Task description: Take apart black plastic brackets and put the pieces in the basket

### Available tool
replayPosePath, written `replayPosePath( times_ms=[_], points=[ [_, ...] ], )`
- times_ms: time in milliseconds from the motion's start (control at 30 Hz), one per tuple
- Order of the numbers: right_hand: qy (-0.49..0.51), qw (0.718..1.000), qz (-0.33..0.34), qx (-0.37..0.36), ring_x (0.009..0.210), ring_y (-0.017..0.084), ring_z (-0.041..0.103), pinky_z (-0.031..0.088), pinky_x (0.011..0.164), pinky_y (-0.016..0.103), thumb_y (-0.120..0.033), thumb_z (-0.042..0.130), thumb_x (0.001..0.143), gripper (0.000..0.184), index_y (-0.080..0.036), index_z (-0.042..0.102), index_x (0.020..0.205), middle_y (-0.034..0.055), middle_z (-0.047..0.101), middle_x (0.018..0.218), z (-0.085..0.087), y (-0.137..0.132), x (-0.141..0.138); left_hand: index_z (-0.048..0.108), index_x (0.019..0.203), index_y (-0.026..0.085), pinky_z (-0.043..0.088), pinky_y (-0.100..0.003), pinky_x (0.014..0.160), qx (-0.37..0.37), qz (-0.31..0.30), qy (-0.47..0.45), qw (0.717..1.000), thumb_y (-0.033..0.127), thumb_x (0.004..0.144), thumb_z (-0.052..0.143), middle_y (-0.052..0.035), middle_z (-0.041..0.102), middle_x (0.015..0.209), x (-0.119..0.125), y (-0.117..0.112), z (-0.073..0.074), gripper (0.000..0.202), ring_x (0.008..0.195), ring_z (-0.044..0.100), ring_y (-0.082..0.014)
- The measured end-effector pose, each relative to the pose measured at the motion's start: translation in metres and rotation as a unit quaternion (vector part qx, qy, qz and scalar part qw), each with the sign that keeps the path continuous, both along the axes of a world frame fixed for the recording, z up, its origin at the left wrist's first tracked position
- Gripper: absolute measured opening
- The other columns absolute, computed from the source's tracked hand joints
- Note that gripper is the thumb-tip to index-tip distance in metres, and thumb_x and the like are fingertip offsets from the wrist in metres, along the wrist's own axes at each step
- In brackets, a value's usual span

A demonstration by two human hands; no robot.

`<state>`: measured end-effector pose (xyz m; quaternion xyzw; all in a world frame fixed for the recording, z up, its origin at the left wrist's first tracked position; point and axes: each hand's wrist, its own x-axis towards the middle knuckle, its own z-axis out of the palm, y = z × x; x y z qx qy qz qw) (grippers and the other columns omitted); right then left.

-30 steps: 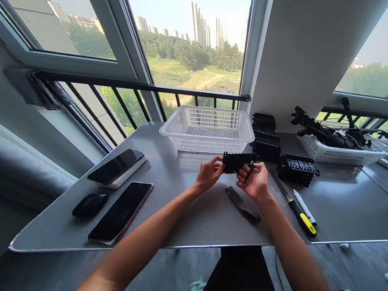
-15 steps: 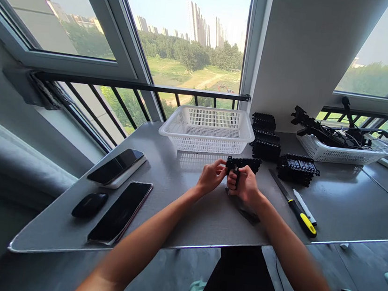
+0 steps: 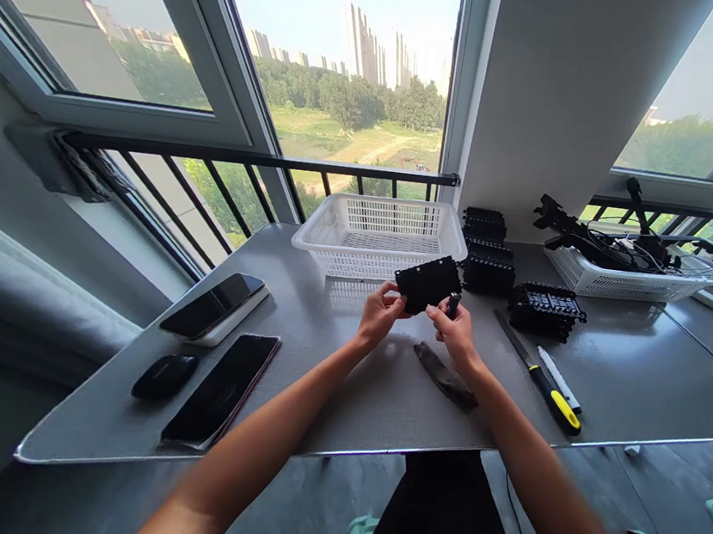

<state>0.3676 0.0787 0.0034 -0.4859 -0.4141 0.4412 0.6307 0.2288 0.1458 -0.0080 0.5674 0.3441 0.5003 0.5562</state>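
My left hand (image 3: 379,315) grips a flat black plastic part (image 3: 427,283) by its lower left edge, its broad face tilted toward me. My right hand (image 3: 458,331) is closed around a small black tool (image 3: 453,305) with a shiny end; its exact kind is unclear. The right thumb and fingertip are at the part's lower right side. Below my hands, a dark, curved flat strip (image 3: 443,376) lies on the grey table (image 3: 345,409). Stacked black plastic parts (image 3: 490,268) stand just beyond my right hand, and another stack (image 3: 546,312) sits farther right.
A white mesh basket (image 3: 376,266) stands behind my hands. To the right lie a yellow-and-black-handled knife (image 3: 556,401) and a white pen (image 3: 557,377); beyond is a basket of black parts and cables (image 3: 634,279). Phones (image 3: 223,389) and a black rounded case (image 3: 164,376) are left.
The black part has been raised and turned so its broad face shows. My right hand has shifted slightly right with the small tool, uncovering more of the dark strip.
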Motion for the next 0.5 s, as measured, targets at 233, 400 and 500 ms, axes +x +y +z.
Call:
replayPosePath(
  times_ms=[233,400,500],
  points=[
    [-0.067,0.993,-0.095,0.037,0.055,0.010,0.042,0.035,0.046,0.022,-0.043,0.069,0.070,0.035,-0.023,0.042,0.081,-0.0058,0.046,0.069,-0.009,0.004,-0.001,0.051,0.096,0.018,0.058,-0.038,0.075,-0.084,-0.078,-0.093,0.989,0.036,0.060,0.082,-0.0014,0.073,0.074,0.000,-0.002,0.003,0.051,0.067,0.071,-0.0193],
    [-0.061,0.990,-0.119,0.053,0.052,0.009,0.043,0.038,0.046,0.023,-0.040,0.067,0.071,0.035,-0.024,0.040,0.086,-0.0066,0.047,0.072,-0.010,0.004,0.001,0.055,0.105,0.016,0.057,-0.035,0.071,-0.063,-0.121,-0.063,0.989,0.027,0.051,0.087,-0.0041,0.073,0.085,0.002,-0.005,0.001,0.064,0.076,0.070,-0.0221],
    [-0.101,0.978,-0.172,0.058,0.062,0.010,0.048,0.043,0.059,0.025,-0.034,0.065,0.070,0.029,-0.023,0.043,0.086,-0.0039,0.050,0.080,-0.013,0.006,0.005,0.053,0.112,0.019,0.056,-0.031,0.066,-0.052,-0.105,-0.031,0.993,0.032,0.055,0.086,-0.0022,0.073,0.081,0.003,-0.004,0.000,0.068,0.071,0.069,-0.0202]
  ],
)
